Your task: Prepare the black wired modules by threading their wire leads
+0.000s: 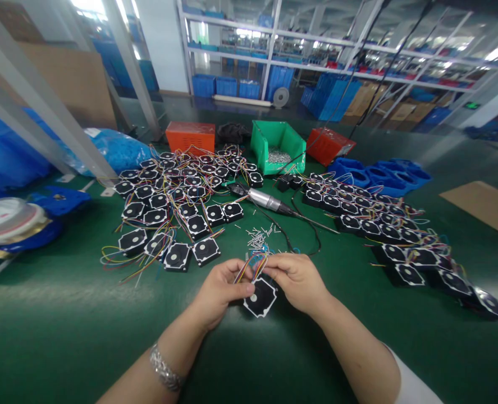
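My left hand (225,292) grips a square black unit (260,298) with white edging and a pale round centre, its thumb lying on the top face. Coloured wires (259,266) rise from the far side of that unit. The fingers of my right hand (297,280) are pinched on these wires, beside the unit's upper right corner. Just beyond both hands lies a loose pile of screws (257,240). A silver and black electric screwdriver (268,200) with a long bit rests behind the pile, its bit pointing right.
Many similar wired units (177,257) crowd the left of the green table (215,359); rows of more units (370,227) stand right. Behind are a green bin (269,148) of small metal parts, orange boxes (190,136) and blue parts (383,175). A cable crosses near the screwdriver.
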Demonstrator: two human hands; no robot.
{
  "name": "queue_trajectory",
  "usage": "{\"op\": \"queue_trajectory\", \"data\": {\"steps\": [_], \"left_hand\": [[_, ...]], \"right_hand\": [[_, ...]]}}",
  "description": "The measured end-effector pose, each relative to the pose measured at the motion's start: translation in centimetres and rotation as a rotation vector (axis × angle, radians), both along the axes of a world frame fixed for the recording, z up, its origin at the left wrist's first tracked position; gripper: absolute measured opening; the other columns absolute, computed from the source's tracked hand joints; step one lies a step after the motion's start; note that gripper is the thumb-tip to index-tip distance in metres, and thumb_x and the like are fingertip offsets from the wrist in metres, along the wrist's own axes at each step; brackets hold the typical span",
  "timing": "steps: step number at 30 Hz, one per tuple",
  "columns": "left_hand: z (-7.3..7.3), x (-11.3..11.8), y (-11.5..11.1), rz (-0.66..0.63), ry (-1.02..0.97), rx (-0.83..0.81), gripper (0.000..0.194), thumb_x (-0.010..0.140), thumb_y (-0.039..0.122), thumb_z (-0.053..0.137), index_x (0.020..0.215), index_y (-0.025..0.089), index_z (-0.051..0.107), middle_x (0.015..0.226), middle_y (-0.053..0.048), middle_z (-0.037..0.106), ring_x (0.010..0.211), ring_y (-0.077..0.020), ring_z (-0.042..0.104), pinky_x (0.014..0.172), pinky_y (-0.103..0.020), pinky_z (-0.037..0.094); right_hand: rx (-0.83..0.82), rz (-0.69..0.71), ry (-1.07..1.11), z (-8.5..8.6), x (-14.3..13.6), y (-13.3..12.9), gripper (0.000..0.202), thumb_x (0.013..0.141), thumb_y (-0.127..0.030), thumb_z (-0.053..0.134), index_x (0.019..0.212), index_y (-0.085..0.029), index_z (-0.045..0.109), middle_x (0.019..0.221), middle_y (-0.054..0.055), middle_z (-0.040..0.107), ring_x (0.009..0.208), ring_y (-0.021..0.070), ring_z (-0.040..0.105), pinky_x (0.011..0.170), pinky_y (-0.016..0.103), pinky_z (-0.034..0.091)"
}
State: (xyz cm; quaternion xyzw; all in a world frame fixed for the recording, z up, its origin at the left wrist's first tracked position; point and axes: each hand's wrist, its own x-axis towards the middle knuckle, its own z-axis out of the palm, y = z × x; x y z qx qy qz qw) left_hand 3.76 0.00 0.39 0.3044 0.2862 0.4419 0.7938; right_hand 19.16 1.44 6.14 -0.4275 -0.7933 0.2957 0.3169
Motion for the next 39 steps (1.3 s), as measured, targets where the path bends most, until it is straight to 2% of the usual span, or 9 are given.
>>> {"op": "queue_trajectory", "data": {"steps": [8,13,20,25,29,32,35,37,39], "left_hand": [[-0.3,0.2,0.0,-0.018,-0.015,0.006,0.023,0.057,0.018,0.070,0.065,0.014,0.048,0.060,0.003,0.051,0.053,-0.0066,0.044,0.053,-0.019,0.034],[0.0,0.3,-0.1,0.012,-0.096,-0.053,0.027,0.056,0.018,0.070,0.061,0.014,0.044,0.057,0.004,0.048,0.051,-0.0061,0.042,0.051,-0.019,0.032],[0.4,-0.1,0.4,0.064,-0.057,-0.074,0.025,0.059,0.020,0.067,0.064,0.015,0.043,0.057,0.004,0.049,0.050,-0.0061,0.043,0.050,-0.019,0.032],[0.8,-1.5,0.5,-0.060,0.460,0.169,0.015,0.064,0.018,0.059,0.071,0.016,0.045,0.063,0.003,0.052,0.057,-0.0102,0.047,0.055,-0.022,0.034],[1.8,-2.7,0.2,-0.073,0.868,0.322,0.009,0.066,0.020,0.054,0.072,0.018,0.047,0.062,0.001,0.053,0.060,-0.0150,0.049,0.056,-0.025,0.034],[2.5,-3.2,-0.4,0.003,1.195,0.437,0.011,0.072,0.024,0.049,0.081,0.017,0.051,0.072,-0.004,0.058,0.068,-0.0199,0.053,0.064,-0.031,0.038],[2.8,-3.4,-1.6,0.201,1.537,0.649,0.026,0.078,0.023,0.040,0.098,0.012,0.053,0.096,-0.014,0.059,0.089,-0.0259,0.052,0.077,-0.039,0.038],[2.7,-3.3,-2.5,0.308,1.665,0.882,0.033,0.079,0.027,0.042,0.106,0.013,0.052,0.114,-0.014,0.052,0.107,-0.0285,0.043,0.091,-0.046,0.030],[2.4,-3.2,-2.9,0.282,1.716,1.068,0.040,0.076,0.037,0.047,0.114,0.022,0.048,0.126,-0.009,0.045,0.117,-0.0303,0.034,0.097,-0.055,0.014]], "right_hand": [[0.132,0.127,-0.176,-0.2,0.1,-0.2,0.024,0.084,-0.011,0.043,0.090,-0.023,0.063,0.084,-0.002,0.062,0.073,0.0106,0.058,0.065,0.020,0.044],[0.021,0.206,-0.146,0.2,0.1,-0.2,0.030,0.083,-0.007,0.038,0.091,-0.022,0.062,0.085,-0.002,0.061,0.080,0.0102,0.057,0.070,0.020,0.044],[-0.105,0.067,0.060,-1.0,0.1,0.4,0.028,0.077,-0.007,0.038,0.085,-0.018,0.063,0.092,0.002,0.060,0.088,0.0114,0.055,0.080,0.024,0.044],[0.030,-0.420,0.058,-0.8,3.4,2.7,0.023,0.077,-0.012,0.041,0.087,-0.015,0.062,0.080,0.002,0.062,0.075,0.0135,0.058,0.073,0.027,0.048],[0.077,-0.698,-0.383,0.4,7.3,6.7,0.022,0.080,-0.012,0.043,0.095,-0.014,0.060,0.085,0.002,0.062,0.078,0.0132,0.058,0.075,0.024,0.047],[0.075,-0.760,-0.602,0.7,9.6,10.2,0.025,0.077,-0.009,0.047,0.098,-0.014,0.061,0.090,0.005,0.060,0.084,0.0183,0.056,0.081,0.031,0.045],[0.092,-0.760,-0.757,0.2,11.1,13.0,0.027,0.077,-0.009,0.048,0.101,-0.013,0.060,0.103,0.010,0.055,0.095,0.0239,0.050,0.085,0.036,0.040],[0.101,-0.722,-0.853,-0.4,11.8,14.4,0.030,0.078,-0.010,0.050,0.107,-0.012,0.056,0.112,0.011,0.048,0.103,0.0245,0.044,0.089,0.035,0.037],[0.103,-0.690,-0.936,-1.0,12.1,15.3,0.035,0.079,-0.012,0.050,0.114,-0.013,0.051,0.119,0.010,0.042,0.109,0.0251,0.037,0.091,0.036,0.034]]}}
